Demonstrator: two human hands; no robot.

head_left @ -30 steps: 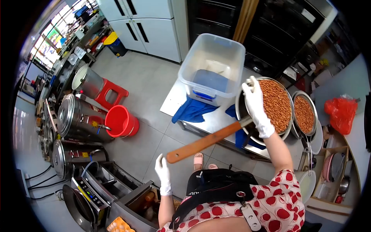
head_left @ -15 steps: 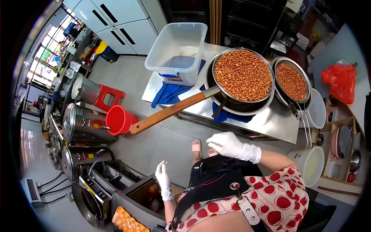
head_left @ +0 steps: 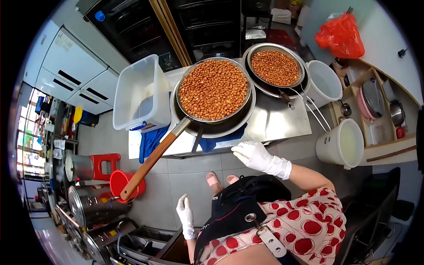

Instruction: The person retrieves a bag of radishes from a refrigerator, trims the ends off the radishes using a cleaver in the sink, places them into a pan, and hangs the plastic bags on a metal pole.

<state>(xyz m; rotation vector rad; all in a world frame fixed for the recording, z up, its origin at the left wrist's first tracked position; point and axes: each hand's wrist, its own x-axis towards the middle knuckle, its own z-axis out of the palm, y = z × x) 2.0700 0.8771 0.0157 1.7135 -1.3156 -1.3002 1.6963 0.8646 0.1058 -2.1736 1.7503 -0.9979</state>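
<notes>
Head view; nuts (head_left: 214,88) fill strainer (head_left: 181,126)

From my remote seat I see a black apron (head_left: 234,221) with a thin red line; around it, a pale shirt (head_left: 304,226) dotted red; beyond it, pink sandals (head_left: 212,178). Left hand (head_left: 185,212) and right hand (head_left: 256,157) wear white gloves.

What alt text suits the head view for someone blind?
A wooden-handled strainer of peanuts sits over a basin, between a clear plastic bin and a smaller peanut strainer; the white-gloved left hand and right hand hold nothing visible.
</notes>
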